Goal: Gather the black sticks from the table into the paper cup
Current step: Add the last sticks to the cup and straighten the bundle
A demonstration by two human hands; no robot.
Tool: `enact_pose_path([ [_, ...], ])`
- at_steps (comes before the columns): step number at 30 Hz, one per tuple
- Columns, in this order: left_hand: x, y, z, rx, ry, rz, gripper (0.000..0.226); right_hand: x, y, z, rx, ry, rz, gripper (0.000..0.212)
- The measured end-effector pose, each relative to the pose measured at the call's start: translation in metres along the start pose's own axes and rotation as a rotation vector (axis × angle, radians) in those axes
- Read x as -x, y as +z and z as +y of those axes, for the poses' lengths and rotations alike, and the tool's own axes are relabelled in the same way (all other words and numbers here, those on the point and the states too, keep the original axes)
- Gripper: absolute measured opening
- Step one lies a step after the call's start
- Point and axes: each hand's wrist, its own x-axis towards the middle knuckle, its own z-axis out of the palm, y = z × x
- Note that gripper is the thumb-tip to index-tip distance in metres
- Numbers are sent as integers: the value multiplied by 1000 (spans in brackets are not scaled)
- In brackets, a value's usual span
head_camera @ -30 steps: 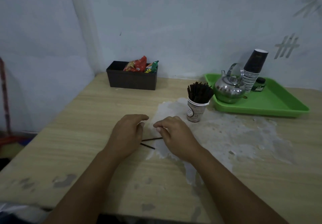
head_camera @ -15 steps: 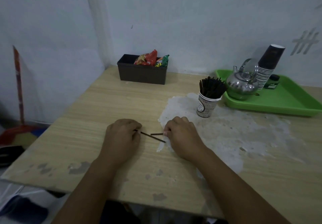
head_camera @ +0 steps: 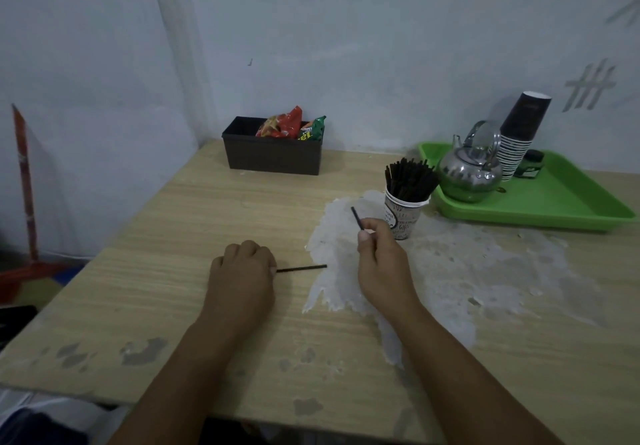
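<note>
On the table, the right hand pinches one stick just beside the full cup, while the left hand pinches another lying flat; crowding could tip the cup.

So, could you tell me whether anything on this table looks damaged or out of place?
Yes: the table's wood-look surface has peeled away in a big pale patch beside the paper cup, with smaller grey chips near the front edge. Nothing looks spilled.
</note>
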Motion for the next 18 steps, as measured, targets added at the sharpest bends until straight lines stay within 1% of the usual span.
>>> enact_pose_path([
  [2,-1,1,6,-29,-62,-2,9,-2,-3,1,-95,100,37,15],
  [4,-4,0,17,61,-124,38,8,-3,-5,0,-196,190,38,17],
  [6,-7,0,31,268,-153,88,8,-3,-5,-2,-289,245,11,18],
  [9,-9,5,56,592,-153,129,10,-3,-4,-5,-441,287,1,20],
  [12,-11,13,79,802,-167,130,10,-3,-5,-8,-562,287,-9,26],
  [15,-13,22,94,881,-154,118,9,-5,-8,-10,-646,263,0,37],
  [16,-13,24,97,883,-140,109,9,-5,-10,-9,-643,255,11,35],
  [18,-11,29,103,881,-103,86,10,-7,-11,-7,-604,252,34,26],
])
